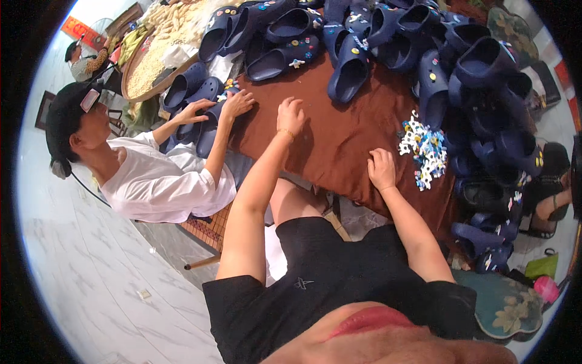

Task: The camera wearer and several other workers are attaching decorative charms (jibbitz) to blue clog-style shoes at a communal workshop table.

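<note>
My left hand (291, 115) rests with curled fingers on the brown cloth (339, 145), holding nothing that I can see. My right hand (381, 168) lies fisted on the cloth near its front edge, just left of a heap of small white and blue shoe charms (424, 150). Whether it holds a charm is hidden. Dark blue clogs (348, 67) lie in a big pile along the far side and the right.
A person in a white shirt (160, 182) sits at my left with both hands on blue clogs (203, 106). A round tray of pale grains (148, 64) lies beyond. More clogs (485, 236) are stacked at my right; a patterned cushion (506, 303) lies near.
</note>
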Tool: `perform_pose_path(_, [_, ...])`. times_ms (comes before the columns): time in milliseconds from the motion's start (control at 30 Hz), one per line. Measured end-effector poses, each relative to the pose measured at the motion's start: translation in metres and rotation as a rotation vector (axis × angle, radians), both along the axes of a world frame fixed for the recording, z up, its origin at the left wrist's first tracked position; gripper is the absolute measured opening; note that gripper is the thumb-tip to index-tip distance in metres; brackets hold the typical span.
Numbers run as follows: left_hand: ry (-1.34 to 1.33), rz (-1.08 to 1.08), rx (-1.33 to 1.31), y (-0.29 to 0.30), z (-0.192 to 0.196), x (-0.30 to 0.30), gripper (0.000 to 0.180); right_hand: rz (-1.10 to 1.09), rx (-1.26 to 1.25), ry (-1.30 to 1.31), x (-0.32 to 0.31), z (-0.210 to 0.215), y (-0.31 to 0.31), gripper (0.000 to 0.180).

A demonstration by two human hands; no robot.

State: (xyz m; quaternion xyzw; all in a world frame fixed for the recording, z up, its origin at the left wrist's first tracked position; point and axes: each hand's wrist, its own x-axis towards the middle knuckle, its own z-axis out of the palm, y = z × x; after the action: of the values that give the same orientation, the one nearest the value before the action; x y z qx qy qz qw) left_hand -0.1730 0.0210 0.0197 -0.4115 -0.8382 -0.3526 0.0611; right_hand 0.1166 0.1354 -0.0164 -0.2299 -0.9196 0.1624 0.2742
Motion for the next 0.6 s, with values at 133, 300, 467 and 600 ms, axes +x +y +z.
perform_pose_path(133, [0.004, 0.112, -0.011, 0.024, -0.002, -0.046, 0.026, 0.02, 0.021, 0.025, 0.001, 0.003, -0.006, 0.022])
perform_pose_path(300, [-0.122, 0.241, -0.083, 0.047, -0.002, -0.092, 0.028, 0.027, -0.002, -0.001, -0.001, 0.001, -0.011, 0.021])
perform_pose_path(467, [-0.13, 0.226, -0.289, 0.064, -0.002, -0.108, 0.035, -0.004, -0.022, -0.032, 0.005, 0.001, -0.01, 0.022])
perform_pose_path(600, [-0.158, 0.144, -0.311, 0.068, -0.001, -0.116, 0.038, 0.003, -0.011, -0.025, 0.002, -0.001, -0.008, 0.022])
